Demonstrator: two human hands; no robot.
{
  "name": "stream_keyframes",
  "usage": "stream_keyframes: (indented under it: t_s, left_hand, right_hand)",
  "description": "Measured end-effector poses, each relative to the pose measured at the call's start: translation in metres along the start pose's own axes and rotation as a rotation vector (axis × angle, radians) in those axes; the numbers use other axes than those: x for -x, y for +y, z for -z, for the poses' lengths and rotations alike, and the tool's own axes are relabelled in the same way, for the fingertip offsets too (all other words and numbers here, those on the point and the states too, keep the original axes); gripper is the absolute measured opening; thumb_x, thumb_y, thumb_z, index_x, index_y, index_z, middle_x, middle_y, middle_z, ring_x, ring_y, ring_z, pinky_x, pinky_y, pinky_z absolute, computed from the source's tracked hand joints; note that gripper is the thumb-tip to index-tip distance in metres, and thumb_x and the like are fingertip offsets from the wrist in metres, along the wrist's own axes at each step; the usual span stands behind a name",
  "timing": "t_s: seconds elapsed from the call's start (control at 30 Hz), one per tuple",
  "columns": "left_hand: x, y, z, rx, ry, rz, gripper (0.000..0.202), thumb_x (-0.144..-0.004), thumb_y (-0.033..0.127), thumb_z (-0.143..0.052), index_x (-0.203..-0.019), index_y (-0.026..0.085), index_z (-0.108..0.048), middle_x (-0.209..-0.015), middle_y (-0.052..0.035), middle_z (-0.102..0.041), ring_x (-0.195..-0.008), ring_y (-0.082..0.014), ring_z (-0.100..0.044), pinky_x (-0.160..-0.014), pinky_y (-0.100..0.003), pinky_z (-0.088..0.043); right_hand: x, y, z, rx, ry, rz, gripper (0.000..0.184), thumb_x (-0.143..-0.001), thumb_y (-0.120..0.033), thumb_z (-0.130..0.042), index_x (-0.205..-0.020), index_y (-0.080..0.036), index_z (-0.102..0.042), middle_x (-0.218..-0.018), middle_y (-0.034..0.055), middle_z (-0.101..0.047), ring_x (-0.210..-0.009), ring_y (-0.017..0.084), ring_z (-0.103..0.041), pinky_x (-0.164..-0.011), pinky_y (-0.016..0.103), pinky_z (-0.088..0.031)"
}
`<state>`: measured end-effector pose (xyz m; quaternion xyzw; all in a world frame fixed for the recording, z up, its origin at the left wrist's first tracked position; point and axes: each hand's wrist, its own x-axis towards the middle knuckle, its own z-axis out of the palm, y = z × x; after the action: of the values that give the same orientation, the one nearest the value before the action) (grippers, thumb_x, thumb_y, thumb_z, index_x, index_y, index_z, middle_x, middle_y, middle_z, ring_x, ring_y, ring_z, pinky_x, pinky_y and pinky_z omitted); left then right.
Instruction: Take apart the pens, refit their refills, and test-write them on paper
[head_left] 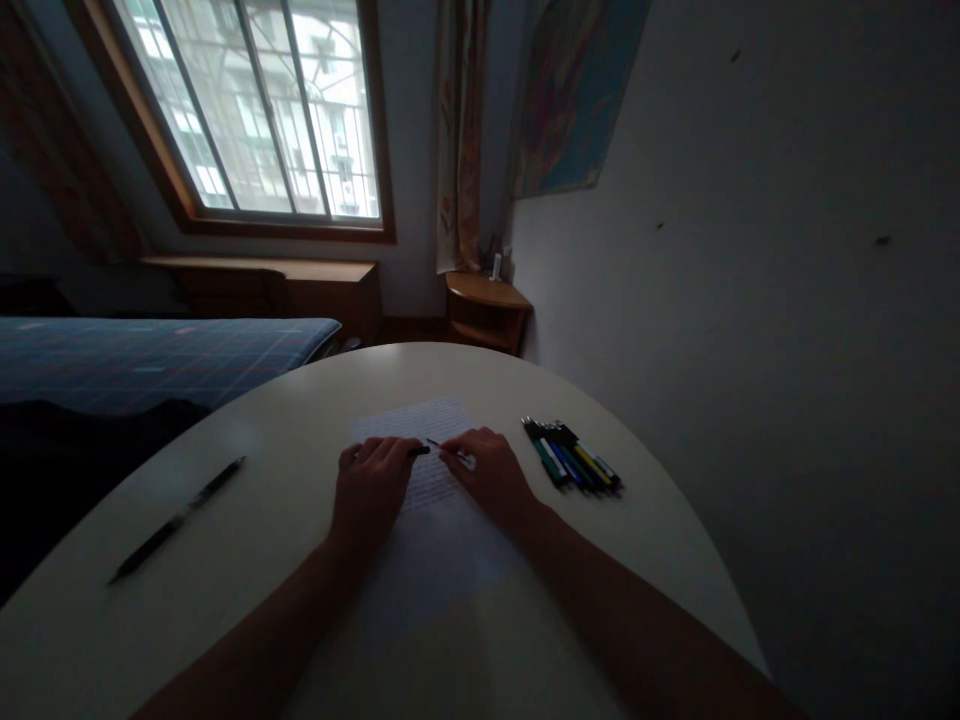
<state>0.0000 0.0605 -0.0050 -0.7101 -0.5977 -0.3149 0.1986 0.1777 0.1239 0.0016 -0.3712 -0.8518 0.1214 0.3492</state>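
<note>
Above a sheet of handwritten paper (424,500), my two hands are close together with fingers pinched. My left hand (373,480) grips a short black pen part (421,451), whose other end is hidden under the fingers. Between the thumb and fingers of my right hand (487,465) is a thin, dark-tipped pen piece (433,442), pointing toward the left hand. Something pale and glossy shows below those fingers, too small to make out. A narrow gap separates the two pieces.
Several dark pens with coloured labels (574,457) lie side by side on the round white table (645,560), right of the paper. One long black pen (180,518) lies at the left. Beyond the table are a bed (165,355) and a corner shelf (487,291); a wall runs along the right.
</note>
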Motion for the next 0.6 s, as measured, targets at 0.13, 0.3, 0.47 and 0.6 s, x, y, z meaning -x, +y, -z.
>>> stream_keyframes:
  t_s: [0.13, 0.3, 0.47, 0.6]
  left_hand:
    - [0.0005, -0.0009, -0.0015, 0.010, -0.013, 0.024, 0.016, -0.094, 0.023, -0.050, -0.102, 0.024, -0.064, -0.095, -0.0042, -0.073, -0.087, -0.0235, -0.064, -0.081, -0.038, -0.037]
    - [0.0007, -0.0013, -0.0019, 0.012, -0.034, 0.037, 0.016, -0.093, 0.021, -0.051, -0.104, 0.023, -0.063, -0.098, -0.0037, -0.073, -0.087, -0.0237, -0.064, -0.080, -0.038, -0.038]
    - [0.0010, -0.0012, -0.0025, 0.025, -0.039, 0.057, 0.018, -0.094, 0.021, -0.051, -0.106, 0.022, -0.063, -0.100, -0.0046, -0.073, -0.090, -0.0241, -0.064, -0.082, -0.038, -0.039]
    - [0.0010, -0.0008, -0.0031, 0.037, -0.024, 0.051, 0.018, -0.093, 0.022, -0.050, -0.106, 0.022, -0.064, -0.099, -0.0057, -0.073, -0.089, -0.0237, -0.065, -0.081, -0.038, -0.039]
  right_hand:
    - [0.0002, -0.0001, 0.0005, 0.016, 0.014, -0.005, 0.010, -0.088, -0.023, -0.064, -0.096, -0.023, -0.071, -0.093, 0.0019, -0.074, -0.090, 0.017, -0.063, -0.083, 0.031, -0.038]
    - [-0.0003, -0.0021, 0.0038, 0.035, 0.027, -0.046, 0.009, -0.086, -0.025, -0.067, -0.093, -0.024, -0.073, -0.090, 0.0013, -0.073, -0.087, 0.017, -0.063, -0.080, 0.031, -0.037]
    - [0.0001, -0.0026, 0.0055, 0.063, 0.014, -0.088, 0.008, -0.084, -0.030, -0.070, -0.086, -0.023, -0.074, -0.085, 0.0019, -0.073, -0.084, 0.018, -0.062, -0.078, 0.031, -0.037]
    - [0.0007, 0.0001, 0.0049, 0.092, -0.027, -0.095, 0.009, -0.082, -0.033, -0.073, -0.083, -0.024, -0.074, -0.084, 0.0013, -0.073, -0.083, 0.018, -0.062, -0.078, 0.032, -0.037]
